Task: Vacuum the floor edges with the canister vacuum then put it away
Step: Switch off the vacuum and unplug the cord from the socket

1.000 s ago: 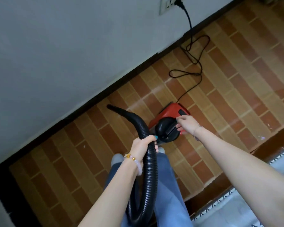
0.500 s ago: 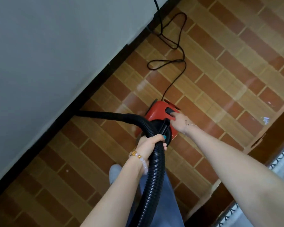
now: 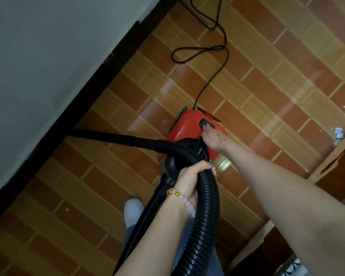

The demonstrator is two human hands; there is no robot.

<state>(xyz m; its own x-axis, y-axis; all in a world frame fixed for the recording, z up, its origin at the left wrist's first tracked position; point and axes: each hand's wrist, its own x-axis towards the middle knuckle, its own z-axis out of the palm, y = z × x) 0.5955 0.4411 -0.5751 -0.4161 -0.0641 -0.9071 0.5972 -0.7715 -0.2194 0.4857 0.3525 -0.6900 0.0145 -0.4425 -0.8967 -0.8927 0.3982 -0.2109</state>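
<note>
A small red canister vacuum (image 3: 187,126) sits on the brick-pattern floor. Its ribbed black hose (image 3: 205,206) loops up in front of me, and my left hand (image 3: 189,178) grips it near the top of the loop. The black nozzle tube (image 3: 112,136) runs left, its tip down at the black skirting board (image 3: 88,86). My right hand (image 3: 211,138) rests on top of the canister, a fingertip pressing the black switch (image 3: 204,122).
The grey wall (image 3: 48,56) fills the left side. The black power cord (image 3: 211,56) coils on the floor behind the canister. A dark wooden step edge (image 3: 337,172) runs along the right. My white shoe (image 3: 132,210) stands below the hose.
The nozzle swung down from the air to the skirting board. My right hand slid from the black front of the canister up to the switch on top. The view tilted down.
</note>
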